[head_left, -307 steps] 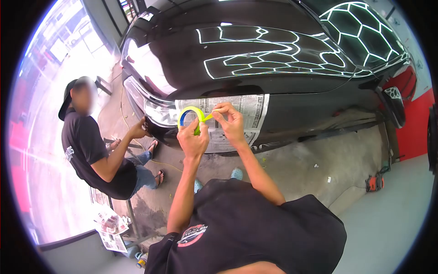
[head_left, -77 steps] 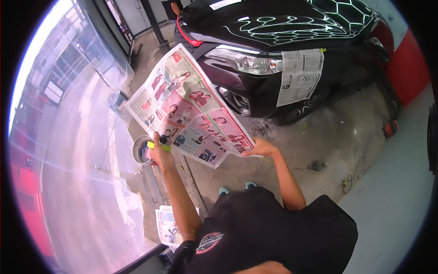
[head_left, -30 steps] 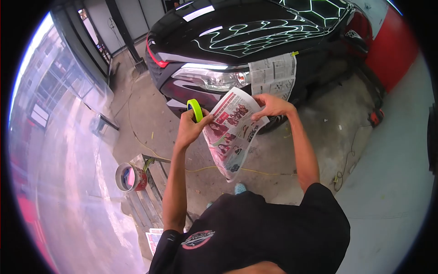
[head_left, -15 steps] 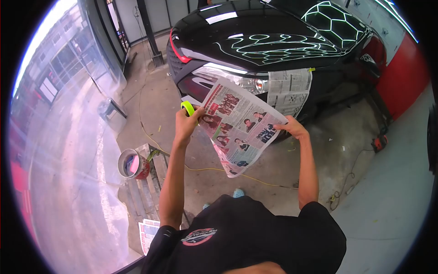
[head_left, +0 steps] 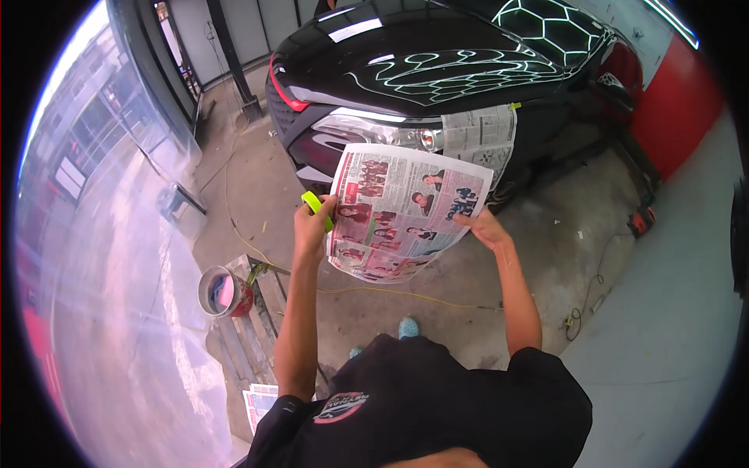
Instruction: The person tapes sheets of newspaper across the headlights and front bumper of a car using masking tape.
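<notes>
A printed newspaper sheet [head_left: 406,210] is stretched between my two hands in front of the black car [head_left: 367,70]. My left hand [head_left: 314,226] grips its left edge and also holds a roll of yellow-green tape [head_left: 317,209]. The fingers of my right hand [head_left: 485,228] pinch the sheet's lower right edge. Behind the sheet, the headlight [head_left: 374,131] is partly covered. Another piece of newspaper [head_left: 480,129] hangs on the car beside the headlight, with a bit of yellow-green tape [head_left: 516,105] at its top right corner.
A bucket [head_left: 226,292] with a pink item inside stands on a slatted wooden bench [head_left: 253,331] at the left. More newspapers [head_left: 260,402] lie below it. A yellow cord [head_left: 390,291] crosses the floor. An orange tool [head_left: 641,221] with a cable lies at the right.
The newspaper sheet, crumpled and narrow a second ago, is now spread wider and more upright. My right hand has moved down from the sheet's upper corner. Earlier, another person was beside the car at left.
</notes>
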The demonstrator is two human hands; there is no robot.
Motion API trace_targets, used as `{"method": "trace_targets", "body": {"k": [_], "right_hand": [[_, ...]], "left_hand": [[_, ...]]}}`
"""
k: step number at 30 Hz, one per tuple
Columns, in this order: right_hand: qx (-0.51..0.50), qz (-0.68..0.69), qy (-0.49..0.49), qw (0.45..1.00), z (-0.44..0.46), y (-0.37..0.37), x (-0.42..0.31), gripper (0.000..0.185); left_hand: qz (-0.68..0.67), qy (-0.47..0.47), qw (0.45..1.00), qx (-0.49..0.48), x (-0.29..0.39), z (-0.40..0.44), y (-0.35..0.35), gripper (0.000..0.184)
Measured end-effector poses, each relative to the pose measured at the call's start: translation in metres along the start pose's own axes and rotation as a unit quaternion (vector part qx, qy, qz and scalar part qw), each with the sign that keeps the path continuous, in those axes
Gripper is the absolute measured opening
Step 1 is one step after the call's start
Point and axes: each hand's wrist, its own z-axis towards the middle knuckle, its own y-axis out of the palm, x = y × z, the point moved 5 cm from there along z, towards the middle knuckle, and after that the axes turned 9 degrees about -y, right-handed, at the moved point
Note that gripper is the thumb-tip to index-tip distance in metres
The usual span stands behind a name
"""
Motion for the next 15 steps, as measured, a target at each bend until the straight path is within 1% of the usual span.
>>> {"method": "trace_targets", "body": {"k": [2, 5, 8, 11, 15], "right_hand": [[0.033, -0.063, 0.034, 0.997, -0.009, -0.004, 0.026, 0.047], [0.061, -0.009, 0.057, 0.996, -0.017, -0.016, 0.044, 0.039], [0.081, -0.044, 0.037, 0.995, -0.019, -0.030, 0.050, 0.030], [0.100, -0.077, 0.034, 0.991, -0.022, -0.038, 0.044, 0.026], [0.108, -0.091, 0.030, 0.989, -0.022, -0.051, 0.040, 0.026]], "left_hand": [[-0.001, -0.008, 1.000, -0.005, -0.010, 0.001, 0.001, 0.018], [0.008, -0.030, 1.000, -0.003, -0.027, 0.001, -0.002, 0.018], [0.013, -0.019, 1.000, -0.020, -0.041, 0.005, -0.001, 0.017], [0.017, -0.025, 0.999, -0.032, -0.051, 0.007, 0.005, 0.016], [0.036, -0.025, 0.998, -0.033, -0.066, 0.017, 0.013, 0.017]]}}
